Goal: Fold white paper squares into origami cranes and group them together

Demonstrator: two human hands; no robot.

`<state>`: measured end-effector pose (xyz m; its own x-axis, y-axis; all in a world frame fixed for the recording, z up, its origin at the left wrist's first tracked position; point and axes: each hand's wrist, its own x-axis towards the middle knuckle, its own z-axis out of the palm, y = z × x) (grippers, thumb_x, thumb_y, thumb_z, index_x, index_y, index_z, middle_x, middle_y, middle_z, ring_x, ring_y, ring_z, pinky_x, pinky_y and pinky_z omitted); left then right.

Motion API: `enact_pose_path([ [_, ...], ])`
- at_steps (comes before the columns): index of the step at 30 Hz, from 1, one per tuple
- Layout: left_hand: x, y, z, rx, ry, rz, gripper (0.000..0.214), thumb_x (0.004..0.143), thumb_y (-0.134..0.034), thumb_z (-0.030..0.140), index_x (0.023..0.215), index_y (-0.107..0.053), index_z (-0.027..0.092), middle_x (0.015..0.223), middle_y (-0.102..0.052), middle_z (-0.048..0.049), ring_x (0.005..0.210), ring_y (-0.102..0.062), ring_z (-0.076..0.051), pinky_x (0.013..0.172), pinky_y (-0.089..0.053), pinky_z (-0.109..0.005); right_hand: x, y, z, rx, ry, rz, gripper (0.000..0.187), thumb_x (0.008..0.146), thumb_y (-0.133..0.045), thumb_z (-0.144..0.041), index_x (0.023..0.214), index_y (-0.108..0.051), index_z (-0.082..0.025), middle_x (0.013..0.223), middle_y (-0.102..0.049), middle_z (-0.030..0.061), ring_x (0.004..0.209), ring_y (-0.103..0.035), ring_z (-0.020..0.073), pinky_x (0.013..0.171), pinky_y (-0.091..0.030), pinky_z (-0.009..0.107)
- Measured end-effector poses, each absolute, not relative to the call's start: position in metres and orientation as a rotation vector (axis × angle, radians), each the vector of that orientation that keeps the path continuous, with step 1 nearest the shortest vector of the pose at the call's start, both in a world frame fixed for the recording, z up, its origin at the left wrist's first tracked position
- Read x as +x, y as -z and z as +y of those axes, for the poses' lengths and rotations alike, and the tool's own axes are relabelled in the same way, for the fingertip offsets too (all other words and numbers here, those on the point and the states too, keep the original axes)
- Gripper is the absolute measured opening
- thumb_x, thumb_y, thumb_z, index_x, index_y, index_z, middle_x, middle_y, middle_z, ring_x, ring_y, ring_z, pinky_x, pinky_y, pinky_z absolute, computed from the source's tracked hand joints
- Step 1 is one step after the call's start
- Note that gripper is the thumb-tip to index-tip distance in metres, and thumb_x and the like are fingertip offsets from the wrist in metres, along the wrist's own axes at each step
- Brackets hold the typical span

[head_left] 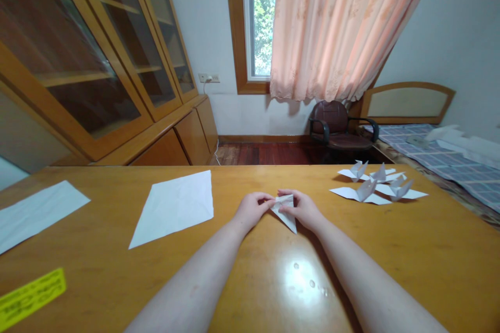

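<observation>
At the middle of the glossy wooden table (410, 250), left hand (250, 210) and right hand (303, 212) pinch a small pointed folded paper (286, 212), finished paper birds (375, 186) at two o'clock, flat white sheet (175, 207) at ten o'clock.

Centre of bench (429, 260) taken by left hand (252, 208) and right hand (304, 210), both pinching a folded paper (285, 208). Open wood at near right. Flat white sheet (175, 208) lying to the left. Upright paper cranes (377, 184) clustered far right, blocking low sweeps. Long sheet (39, 213) and yellow slip (31, 296) at left edge.
</observation>
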<state>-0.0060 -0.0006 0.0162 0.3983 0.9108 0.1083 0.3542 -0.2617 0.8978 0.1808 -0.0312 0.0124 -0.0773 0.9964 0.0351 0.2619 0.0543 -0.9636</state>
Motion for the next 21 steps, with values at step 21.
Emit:
enact_pose_path([
  [21,-0.004,-0.014,0.001,1.937,-0.858,1.156,0.011,0.075,-0.060,0.022,0.083,-0.065,0.018,0.083,-0.066,-0.0016,0.077,-0.060,-0.015,0.073,-0.047,-0.027,0.182,-0.016,-0.033,-1.473,-0.884,-1.690,0.037,0.069,-0.067,-0.027,0.105,-0.067,-0.023,0.101,-0.067,0.0049,0.085,-0.060,0.0197,0.078,-0.046,0.032],
])
